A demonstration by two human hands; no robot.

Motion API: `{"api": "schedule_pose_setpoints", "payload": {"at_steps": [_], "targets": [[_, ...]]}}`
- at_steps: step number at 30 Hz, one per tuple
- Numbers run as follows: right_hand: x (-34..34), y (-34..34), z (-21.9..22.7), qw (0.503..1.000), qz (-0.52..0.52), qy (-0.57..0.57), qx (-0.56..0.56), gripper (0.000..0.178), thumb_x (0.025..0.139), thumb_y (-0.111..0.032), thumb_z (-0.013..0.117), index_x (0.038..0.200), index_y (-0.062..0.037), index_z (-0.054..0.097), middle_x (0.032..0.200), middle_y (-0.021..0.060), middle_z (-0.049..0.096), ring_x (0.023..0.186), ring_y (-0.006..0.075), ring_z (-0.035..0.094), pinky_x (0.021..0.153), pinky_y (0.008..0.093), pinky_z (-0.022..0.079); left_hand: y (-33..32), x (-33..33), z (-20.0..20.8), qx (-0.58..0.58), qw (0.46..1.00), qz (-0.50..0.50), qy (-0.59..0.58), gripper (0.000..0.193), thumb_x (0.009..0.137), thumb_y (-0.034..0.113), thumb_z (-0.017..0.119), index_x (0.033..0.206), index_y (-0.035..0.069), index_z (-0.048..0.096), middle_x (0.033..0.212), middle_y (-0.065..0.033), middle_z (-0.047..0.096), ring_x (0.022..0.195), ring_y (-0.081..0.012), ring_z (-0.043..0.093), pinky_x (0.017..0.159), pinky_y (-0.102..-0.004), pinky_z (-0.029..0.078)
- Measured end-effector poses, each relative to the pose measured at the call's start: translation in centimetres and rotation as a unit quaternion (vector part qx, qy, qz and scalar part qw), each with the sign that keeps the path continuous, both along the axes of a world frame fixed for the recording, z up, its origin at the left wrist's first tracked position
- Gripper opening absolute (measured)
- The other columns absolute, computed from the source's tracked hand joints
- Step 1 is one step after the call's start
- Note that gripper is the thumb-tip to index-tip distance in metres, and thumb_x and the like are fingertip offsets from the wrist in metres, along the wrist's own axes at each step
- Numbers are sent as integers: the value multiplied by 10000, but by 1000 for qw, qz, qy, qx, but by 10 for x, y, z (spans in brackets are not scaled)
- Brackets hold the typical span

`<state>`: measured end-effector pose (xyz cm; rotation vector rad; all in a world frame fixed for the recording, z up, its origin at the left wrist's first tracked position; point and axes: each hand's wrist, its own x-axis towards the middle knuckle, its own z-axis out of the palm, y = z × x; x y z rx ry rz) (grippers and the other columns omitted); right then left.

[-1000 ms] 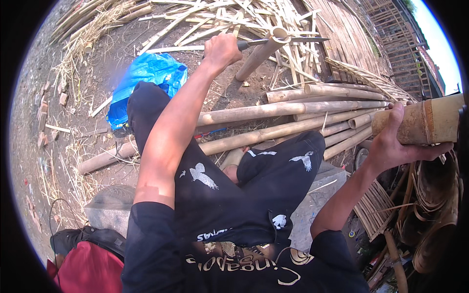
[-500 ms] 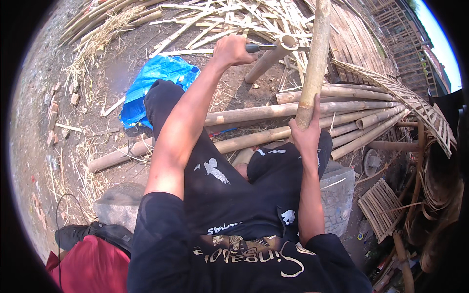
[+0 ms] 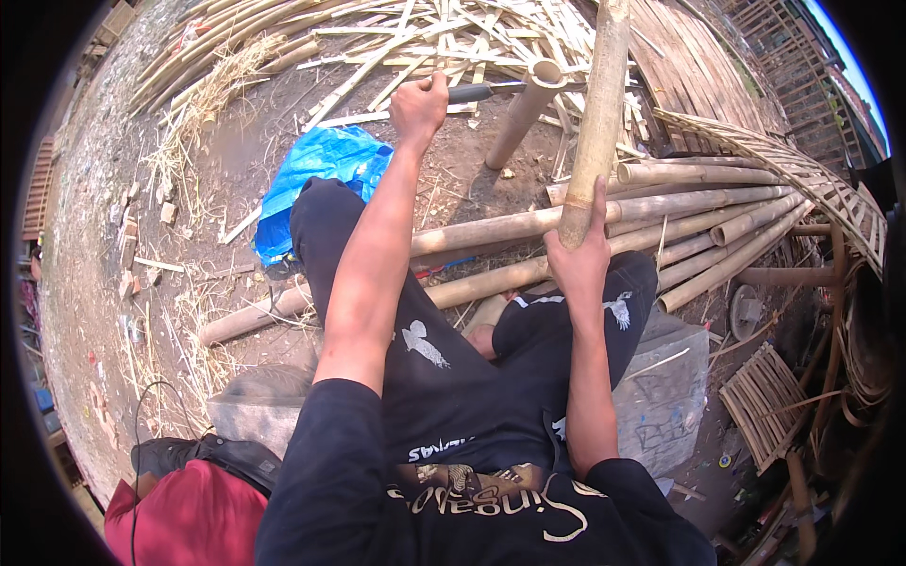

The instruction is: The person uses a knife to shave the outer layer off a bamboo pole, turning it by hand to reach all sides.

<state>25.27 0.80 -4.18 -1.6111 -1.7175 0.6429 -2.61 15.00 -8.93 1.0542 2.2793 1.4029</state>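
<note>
My left hand (image 3: pixel 419 111) is closed around the dark handle of a thin-bladed tool (image 3: pixel 469 93), perhaps a saw. The blade runs right, across the upper part of a short upright bamboo post (image 3: pixel 517 124) with an open hollow top. Further right it meets a long bamboo pole (image 3: pixel 600 113), which hides part of it; whether it cuts into the pole I cannot tell. My right hand (image 3: pixel 578 264) grips the pole's near end, index finger stretched along its side. The pole slants up and away past the far edge of the view.
Several bamboo poles (image 3: pixel 510 224) lie across the ground beyond my legs. A blue plastic sheet (image 3: pixel 316 179) lies at left, with split bamboo strips (image 3: pixel 425 42) heaped behind. A grey block (image 3: pixel 665 396) sits right of my leg; red cloth (image 3: pixel 208 514) lies near left.
My left hand has drawn the tool to the left, and the top of the post has tipped slightly left. The pole and my right hand have shifted a little left; the whole view has turned slightly.
</note>
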Motion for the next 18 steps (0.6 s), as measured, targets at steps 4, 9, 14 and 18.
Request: {"api": "schedule_pose_setpoints", "payload": {"at_steps": [4,9,14,18], "targets": [[-10,14,14,999,1,-30,-31,988,761,-78,666,1588,-314,181,1048,339,638,996,522,637,874,529,519,22,-24,-23,120,982,24,-143,453,812,470,661,804,29,769,731,-125,709,708,-237,662,705,-398,501],[-13,26,16,999,7,-23,-38,995,758,-81,673,1584,-320,172,1010,360,630,970,545,632,867,548,516,21,-15,-35,232,715,62,-657,574,832,536,669,1132,68,527,1150,-124,636,1032,-242,627,832,-433,465],[-24,21,19,999,13,-28,-26,1001,756,-83,676,1585,-311,164,1012,356,632,948,543,637,860,553,515,24,4,-29,426,504,47,-750,478,766,576,759,867,126,634,978,-58,710,962,-192,672,881,-402,492],[-23,18,20,998,5,-52,-34,1011,753,-84,683,1587,-306,155,1000,352,635,945,543,638,862,560,512,33,23,-21,447,454,-7,-771,385,731,550,799,726,195,650,762,51,698,742,-133,662,791,-352,502]]}}
